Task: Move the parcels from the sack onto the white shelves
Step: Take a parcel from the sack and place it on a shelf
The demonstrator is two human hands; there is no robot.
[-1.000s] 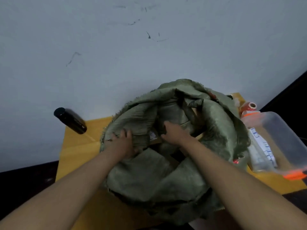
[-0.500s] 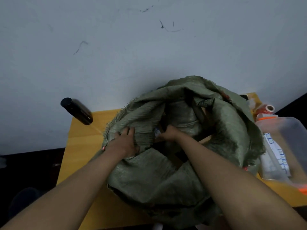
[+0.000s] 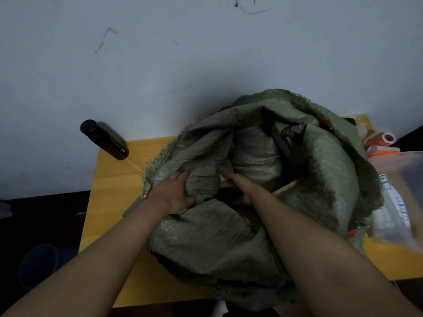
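Observation:
A crumpled green woven sack [image 3: 320,170] lies open on the yellow table [image 3: 109,191]. My left hand [image 3: 174,193] grips a fold of the sack's near rim, thumb tucked under the cloth. My right hand [image 3: 238,186] reaches into the sack's mouth, fingers over the edge of a brown cardboard parcel [image 3: 286,186] and thumb below it. Most of this parcel is hidden by the sack, and a bit of white label shows by my fingertips. No white shelves are in view.
A black bottle [image 3: 104,139] stands at the table's back left corner by the wall. Right of the sack are a clear plastic bin [image 3: 409,163] with orange clips, white packets [image 3: 393,202] and a tape roll [image 3: 384,138]. A blue object [image 3: 39,264] sits on the dark floor at left.
My right hand has slid further into the sack's mouth, from lying on top to hooking over the parcel's edge. My left hand keeps its hold on the rim fold.

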